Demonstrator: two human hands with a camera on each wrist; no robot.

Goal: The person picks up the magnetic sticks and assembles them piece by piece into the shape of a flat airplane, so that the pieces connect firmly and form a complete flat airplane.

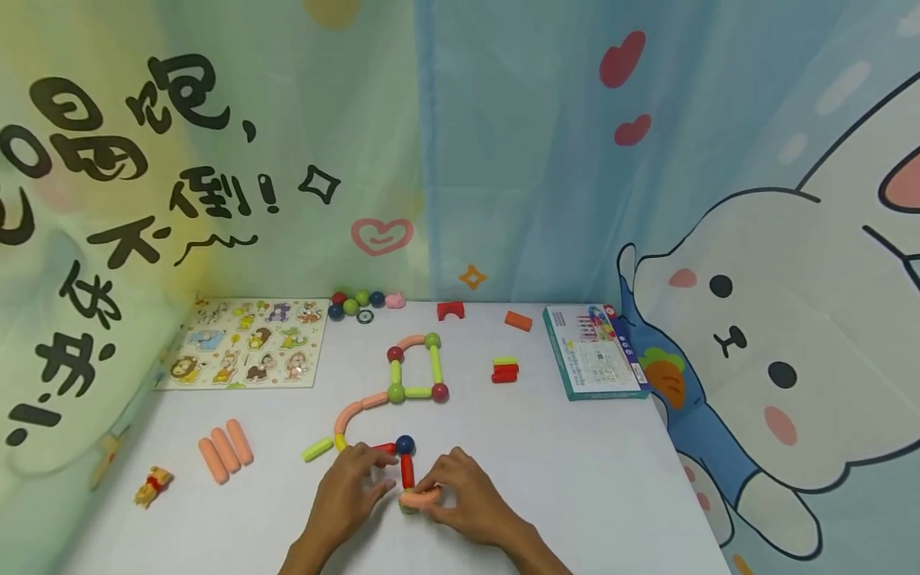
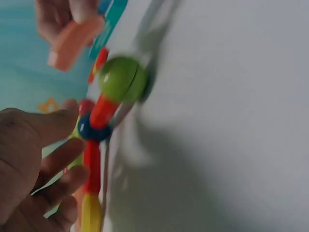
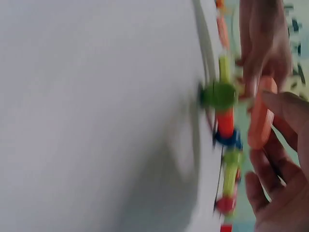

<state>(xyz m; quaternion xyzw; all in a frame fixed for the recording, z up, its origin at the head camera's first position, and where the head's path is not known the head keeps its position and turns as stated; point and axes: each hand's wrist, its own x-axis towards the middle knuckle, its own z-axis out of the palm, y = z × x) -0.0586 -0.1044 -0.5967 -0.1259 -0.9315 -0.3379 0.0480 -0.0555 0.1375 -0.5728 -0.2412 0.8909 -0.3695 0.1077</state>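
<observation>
In my right hand [image 1: 470, 497] I pinch a curved peach stick [image 3: 261, 116] between thumb and fingers. It overlaps a green ball [image 2: 123, 79] in the head view, but the left wrist view shows a gap between them. A red stick [image 1: 407, 471] joins that ball to a dark blue ball [image 1: 406, 445]. From the blue ball a second red stick [image 2: 91, 166] runs to a yellow piece [image 2: 91, 212]. My left hand [image 1: 350, 489] is beside this chain, fingers loosely bent and holding nothing. Farther along, curved and straight peach sticks lead to a four-sided loop of sticks and balls [image 1: 418, 393].
Left of the chain lie a lime stick [image 1: 318, 450], three peach sticks [image 1: 226, 452] and a small bear figure [image 1: 153, 487]. At the back are a sticker-like picture board [image 1: 244, 343], several balls [image 1: 350, 307], red pieces [image 1: 450, 310] and a box [image 1: 595, 351].
</observation>
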